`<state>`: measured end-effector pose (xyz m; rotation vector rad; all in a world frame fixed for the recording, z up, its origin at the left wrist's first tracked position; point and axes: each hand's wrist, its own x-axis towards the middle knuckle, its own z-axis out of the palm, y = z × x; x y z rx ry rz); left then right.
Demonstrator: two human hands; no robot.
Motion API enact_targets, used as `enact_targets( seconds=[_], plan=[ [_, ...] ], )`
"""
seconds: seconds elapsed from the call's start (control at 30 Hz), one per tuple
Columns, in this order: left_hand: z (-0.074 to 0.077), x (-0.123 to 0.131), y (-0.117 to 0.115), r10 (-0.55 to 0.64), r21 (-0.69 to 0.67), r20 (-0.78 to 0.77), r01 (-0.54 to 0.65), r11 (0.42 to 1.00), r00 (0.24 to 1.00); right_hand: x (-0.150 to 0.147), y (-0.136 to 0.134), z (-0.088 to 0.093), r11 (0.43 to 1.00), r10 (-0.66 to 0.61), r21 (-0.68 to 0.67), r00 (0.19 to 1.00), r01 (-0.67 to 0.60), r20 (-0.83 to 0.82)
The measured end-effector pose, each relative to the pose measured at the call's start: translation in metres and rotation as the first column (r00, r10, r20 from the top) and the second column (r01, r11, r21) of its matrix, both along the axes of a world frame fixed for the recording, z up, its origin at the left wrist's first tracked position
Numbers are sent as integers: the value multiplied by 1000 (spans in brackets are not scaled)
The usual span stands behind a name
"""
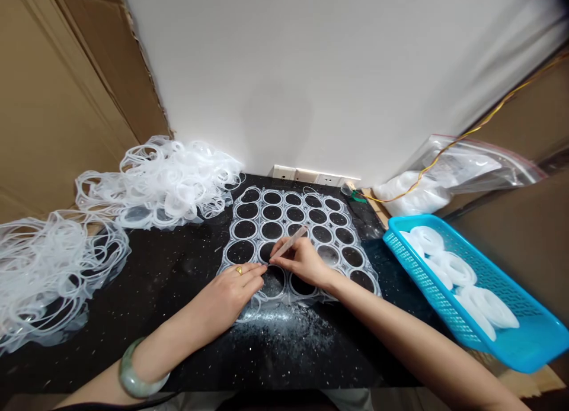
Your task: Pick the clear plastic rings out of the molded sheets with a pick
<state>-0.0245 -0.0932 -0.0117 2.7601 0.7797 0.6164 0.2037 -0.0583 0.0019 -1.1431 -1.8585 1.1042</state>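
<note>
A translucent white sheet of joined rings (306, 218) lies flat on the black speckled table (178, 269). My left hand (233, 292), with a gold ring and a jade bangle at the wrist, presses flat on the sheet's near left part, fingers stretched out. My right hand (302, 260) is closed around a thin pale stick-like tool (291, 242), held like a pen. Its tip touches the sheet just beyond my left fingertips. White crumbs (288, 322) are scattered on the table below the sheet.
Heaps of loose translucent rings (169, 183) and more (44, 275) lie at the left. A blue basket (528, 334) with stacked white rings stands at the right, a plastic bag (462, 168) behind it. Cardboard stands left, a white wall with sockets (311, 175) behind.
</note>
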Motion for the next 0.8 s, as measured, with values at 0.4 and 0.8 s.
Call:
enact_targets(
  seconds=[0.4,0.8],
  plan=[
    [5,2,0,-17,-2,-8,17,1000,1000,-4,-1,-5,995,-22,99,999,18,41],
    [8,3,1,2,20,-19,-2,1000,1000,-1,-10,-11,811,-23,558,942,-178,334]
  ],
)
